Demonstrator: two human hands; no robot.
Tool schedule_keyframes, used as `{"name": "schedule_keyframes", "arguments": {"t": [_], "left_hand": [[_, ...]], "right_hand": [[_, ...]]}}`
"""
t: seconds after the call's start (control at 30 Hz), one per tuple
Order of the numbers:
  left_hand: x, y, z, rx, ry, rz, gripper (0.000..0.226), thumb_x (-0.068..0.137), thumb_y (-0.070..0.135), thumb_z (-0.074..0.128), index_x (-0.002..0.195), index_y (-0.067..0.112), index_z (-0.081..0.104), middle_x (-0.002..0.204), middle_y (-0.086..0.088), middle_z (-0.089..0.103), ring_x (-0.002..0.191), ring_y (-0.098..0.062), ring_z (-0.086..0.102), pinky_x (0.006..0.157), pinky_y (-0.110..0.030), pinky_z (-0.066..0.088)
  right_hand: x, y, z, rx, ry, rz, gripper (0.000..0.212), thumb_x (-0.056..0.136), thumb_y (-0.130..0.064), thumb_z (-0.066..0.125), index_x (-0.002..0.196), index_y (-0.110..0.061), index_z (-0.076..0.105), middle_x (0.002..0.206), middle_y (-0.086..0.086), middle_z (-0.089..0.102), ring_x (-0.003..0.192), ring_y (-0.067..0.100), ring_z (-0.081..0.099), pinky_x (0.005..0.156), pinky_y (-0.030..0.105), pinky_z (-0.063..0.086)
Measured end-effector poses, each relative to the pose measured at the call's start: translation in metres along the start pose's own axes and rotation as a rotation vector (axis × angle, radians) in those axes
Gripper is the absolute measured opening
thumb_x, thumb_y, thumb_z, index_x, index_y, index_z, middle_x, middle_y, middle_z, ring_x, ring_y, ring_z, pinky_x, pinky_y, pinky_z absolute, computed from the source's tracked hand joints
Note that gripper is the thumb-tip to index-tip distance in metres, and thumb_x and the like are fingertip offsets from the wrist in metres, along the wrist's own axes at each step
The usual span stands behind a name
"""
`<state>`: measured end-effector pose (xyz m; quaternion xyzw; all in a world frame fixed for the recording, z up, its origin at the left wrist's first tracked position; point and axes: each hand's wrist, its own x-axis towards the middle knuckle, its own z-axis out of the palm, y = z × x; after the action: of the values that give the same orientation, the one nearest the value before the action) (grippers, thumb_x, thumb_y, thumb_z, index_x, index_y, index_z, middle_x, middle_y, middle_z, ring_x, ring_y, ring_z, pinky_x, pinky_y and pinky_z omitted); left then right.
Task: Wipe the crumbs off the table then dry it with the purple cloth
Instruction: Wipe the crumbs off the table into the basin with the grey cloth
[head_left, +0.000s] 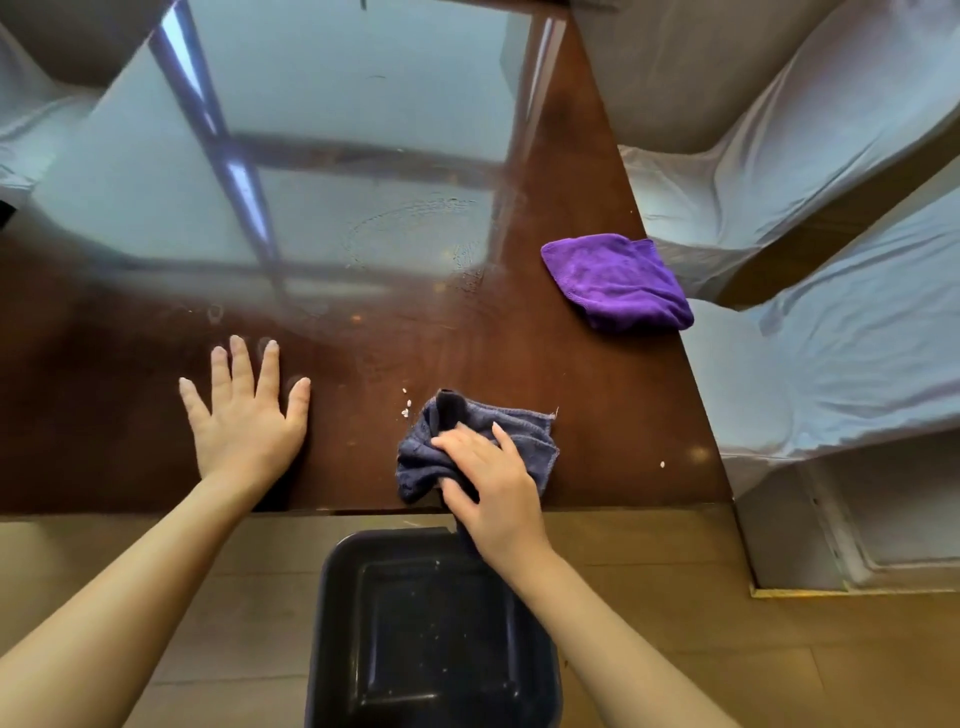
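My right hand (491, 480) grips a crumpled dark blue cloth (426, 457) at the near edge of the glossy brown table (597, 395). A few white crumbs (406, 408) lie just beyond the cloth's left corner, and one more crumb (662, 464) sits to its right. My left hand (247, 415) lies flat on the table, fingers spread, holding nothing. The purple cloth (618, 280) rests folded at the table's right edge, apart from both hands. Wet streaks (415, 234) mark the tabletop in the middle.
A dark bin (332, 623) stands on the wooden floor right below the table's near edge, under my right wrist, with specks inside. Chairs in pale grey covers (779, 171) line the right side, and another stands at far left (31, 130).
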<state>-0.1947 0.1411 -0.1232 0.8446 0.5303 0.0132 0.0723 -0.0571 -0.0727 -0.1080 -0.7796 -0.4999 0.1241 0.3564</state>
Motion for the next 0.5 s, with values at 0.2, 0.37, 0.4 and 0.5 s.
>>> {"name": "schedule_keyframes", "arguments": {"t": [0.2, 0.37, 0.4, 0.5], "left_hand": [[0.000, -0.001, 0.002, 0.001, 0.015, 0.013, 0.063, 0.091, 0.055, 0.015, 0.146, 0.025, 0.006, 0.158, -0.008, 0.000, 0.144, -0.023, -0.005, 0.114, -0.053, -0.006], [0.001, -0.001, 0.003, 0.000, 0.018, 0.020, 0.063, 0.091, 0.054, 0.016, 0.146, 0.024, 0.007, 0.158, -0.009, 0.001, 0.144, -0.024, -0.004, 0.114, -0.054, -0.005], [0.000, -0.001, 0.003, -0.001, 0.017, 0.019, 0.063, 0.091, 0.054, 0.016, 0.146, 0.024, 0.007, 0.158, -0.009, 0.001, 0.144, -0.024, -0.004, 0.114, -0.054, -0.005], [0.000, 0.000, 0.002, -0.005, 0.015, 0.015, 0.063, 0.091, 0.053, 0.017, 0.146, 0.024, 0.008, 0.158, -0.009, 0.001, 0.144, -0.024, -0.004, 0.114, -0.054, -0.006]], "right_hand": [[-0.017, -0.009, -0.005, 0.400, 0.150, 0.230, 0.037, 0.085, -0.013, 0.064, 0.118, -0.028, 0.060, 0.122, -0.008, 0.063, 0.121, 0.002, 0.050, 0.105, 0.021, 0.037], [0.000, 0.008, -0.058, 0.818, 0.463, 0.406, 0.033, 0.082, -0.013, 0.064, 0.108, -0.034, 0.063, 0.115, -0.004, 0.067, 0.100, 0.000, 0.063, 0.084, 0.013, 0.048], [0.001, 0.015, -0.073, 0.826, 0.497, 0.416, 0.031, 0.081, -0.019, 0.065, 0.107, -0.035, 0.064, 0.112, -0.006, 0.069, 0.099, 0.001, 0.064, 0.081, 0.013, 0.050], [0.003, 0.037, -0.119, 0.773, 0.630, 0.396, 0.024, 0.078, -0.030, 0.067, 0.102, -0.036, 0.068, 0.099, -0.018, 0.072, 0.098, 0.004, 0.065, 0.079, 0.017, 0.054]]}}
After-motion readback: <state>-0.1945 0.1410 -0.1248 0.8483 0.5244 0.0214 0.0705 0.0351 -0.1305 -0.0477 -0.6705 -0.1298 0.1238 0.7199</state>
